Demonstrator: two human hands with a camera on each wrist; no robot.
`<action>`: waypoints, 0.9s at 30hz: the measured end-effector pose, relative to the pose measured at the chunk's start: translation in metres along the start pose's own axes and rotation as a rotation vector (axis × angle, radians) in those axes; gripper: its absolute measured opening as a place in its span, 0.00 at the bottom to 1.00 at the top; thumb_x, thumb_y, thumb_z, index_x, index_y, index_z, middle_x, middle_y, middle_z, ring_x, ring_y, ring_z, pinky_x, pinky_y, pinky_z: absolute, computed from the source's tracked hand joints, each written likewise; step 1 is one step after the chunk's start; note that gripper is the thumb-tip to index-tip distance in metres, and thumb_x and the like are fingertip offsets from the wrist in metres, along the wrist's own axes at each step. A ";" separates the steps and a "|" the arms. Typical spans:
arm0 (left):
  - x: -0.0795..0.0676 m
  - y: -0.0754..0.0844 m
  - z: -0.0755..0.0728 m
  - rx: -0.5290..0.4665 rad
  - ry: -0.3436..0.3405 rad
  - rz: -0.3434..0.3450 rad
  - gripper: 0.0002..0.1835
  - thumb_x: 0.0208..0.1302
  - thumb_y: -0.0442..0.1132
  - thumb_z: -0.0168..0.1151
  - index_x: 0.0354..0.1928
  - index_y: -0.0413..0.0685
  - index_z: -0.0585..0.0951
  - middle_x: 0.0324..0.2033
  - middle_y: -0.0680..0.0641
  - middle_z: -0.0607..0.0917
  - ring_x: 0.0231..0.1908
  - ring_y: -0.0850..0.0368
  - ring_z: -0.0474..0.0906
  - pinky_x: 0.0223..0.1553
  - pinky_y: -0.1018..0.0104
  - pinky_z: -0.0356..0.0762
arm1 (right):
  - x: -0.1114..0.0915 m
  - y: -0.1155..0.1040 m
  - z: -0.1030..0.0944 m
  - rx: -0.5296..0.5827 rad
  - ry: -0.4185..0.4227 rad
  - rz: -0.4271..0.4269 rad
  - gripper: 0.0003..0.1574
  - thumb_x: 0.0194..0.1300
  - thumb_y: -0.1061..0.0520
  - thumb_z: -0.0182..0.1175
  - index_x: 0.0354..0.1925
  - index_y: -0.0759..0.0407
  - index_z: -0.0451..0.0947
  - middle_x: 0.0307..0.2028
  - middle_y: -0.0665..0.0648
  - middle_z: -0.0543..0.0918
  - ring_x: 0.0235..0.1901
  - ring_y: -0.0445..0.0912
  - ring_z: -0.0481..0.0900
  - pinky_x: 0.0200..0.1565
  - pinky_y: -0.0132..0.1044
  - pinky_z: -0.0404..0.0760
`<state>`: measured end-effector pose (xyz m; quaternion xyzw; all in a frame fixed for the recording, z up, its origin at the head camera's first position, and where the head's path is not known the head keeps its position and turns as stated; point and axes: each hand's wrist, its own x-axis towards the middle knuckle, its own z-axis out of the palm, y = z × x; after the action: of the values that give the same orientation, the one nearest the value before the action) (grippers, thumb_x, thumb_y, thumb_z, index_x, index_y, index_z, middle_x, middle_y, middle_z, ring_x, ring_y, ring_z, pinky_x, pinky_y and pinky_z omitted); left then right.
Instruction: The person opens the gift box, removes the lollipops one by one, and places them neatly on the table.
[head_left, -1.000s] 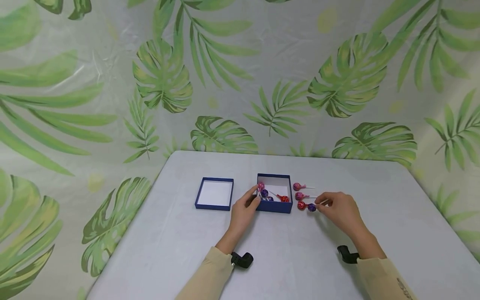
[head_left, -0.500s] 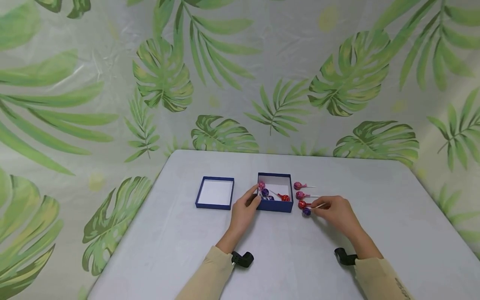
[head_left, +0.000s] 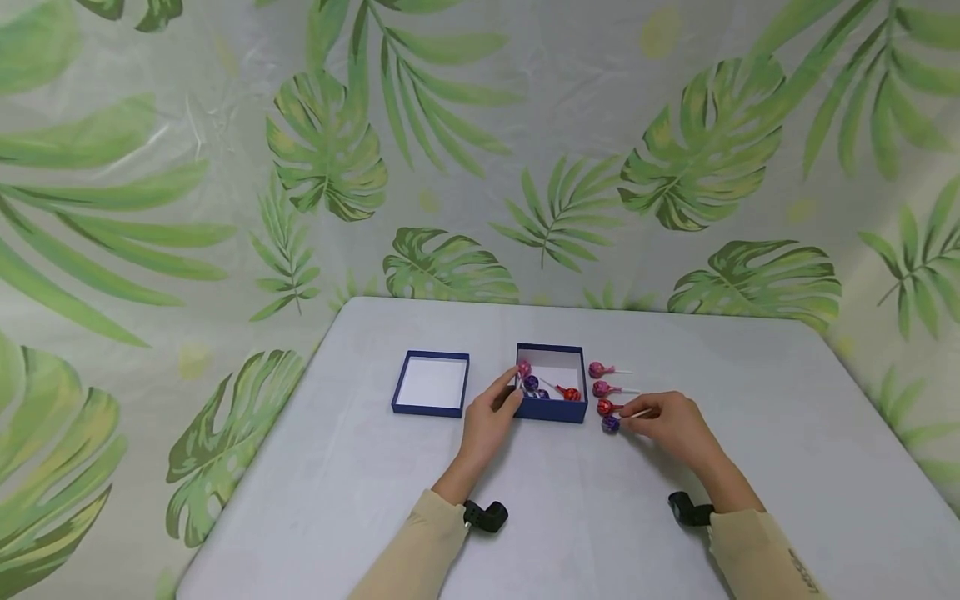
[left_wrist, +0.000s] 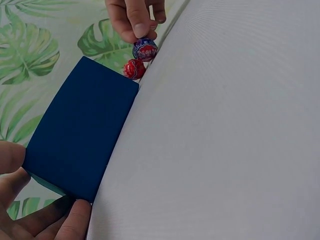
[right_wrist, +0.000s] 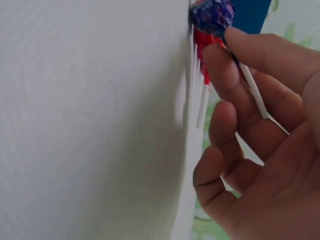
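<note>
1. The right hand (head_left: 675,429) pinches a round purple-wrapped lollipop with a white stick (head_left: 611,425) between thumb and forefinger, close below the wrapped head; its other fingers are loosely bent.
2. That lollipop is at the near end of a row to the right of an open, dark blue rectangular box with a white interior (head_left: 551,410). Whether it touches the worktop is unclear.
3. Just beyond it lies a round red-wrapped lollipop (head_left: 604,407), then two pink-wrapped lollipops (head_left: 600,389), their white sticks pointing right. I cannot tell whether the purple and red heads touch.
4. The left hand (head_left: 486,425) holds the box at its left end, thumb and fingers bent around the near corner.
5. Inside the box are a pink lollipop (head_left: 524,368), two purple-blue lollipops (head_left: 531,383) and a red lollipop (head_left: 572,394), partly screened by the front wall and the left hand.
6. A shallow blue-rimmed lid with a white inside (head_left: 431,383) lies to the left of the box, apart from it, on the white worktop (head_left: 570,517).
</note>
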<state>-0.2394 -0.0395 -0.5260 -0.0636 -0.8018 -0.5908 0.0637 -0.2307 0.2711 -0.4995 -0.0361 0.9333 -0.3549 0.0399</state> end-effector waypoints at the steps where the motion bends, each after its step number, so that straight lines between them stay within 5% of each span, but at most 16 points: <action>1: 0.000 0.000 0.000 0.000 0.000 0.000 0.24 0.74 0.47 0.59 0.70 0.64 0.75 0.57 0.47 0.83 0.57 0.53 0.80 0.58 0.56 0.77 | 0.001 0.000 0.000 -0.005 -0.012 -0.001 0.06 0.62 0.53 0.71 0.39 0.49 0.89 0.42 0.54 0.87 0.42 0.51 0.82 0.42 0.46 0.82; 7: 0.001 0.000 0.000 -0.001 -0.002 -0.005 0.24 0.74 0.45 0.59 0.70 0.64 0.75 0.57 0.47 0.84 0.57 0.54 0.80 0.57 0.57 0.77 | 0.004 -0.001 0.004 -0.043 -0.064 -0.007 0.05 0.61 0.52 0.73 0.37 0.49 0.88 0.34 0.49 0.85 0.37 0.48 0.77 0.41 0.42 0.77; 27: -0.001 0.002 -0.001 -0.008 -0.007 0.000 0.24 0.75 0.49 0.58 0.70 0.64 0.74 0.61 0.47 0.81 0.60 0.52 0.78 0.59 0.55 0.76 | 0.006 0.002 0.001 -0.088 -0.121 -0.065 0.04 0.62 0.56 0.72 0.37 0.48 0.88 0.37 0.49 0.85 0.38 0.49 0.76 0.44 0.43 0.78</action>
<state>-0.2381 -0.0400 -0.5240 -0.0659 -0.7997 -0.5936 0.0607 -0.2365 0.2718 -0.5017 -0.0897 0.9423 -0.3118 0.0830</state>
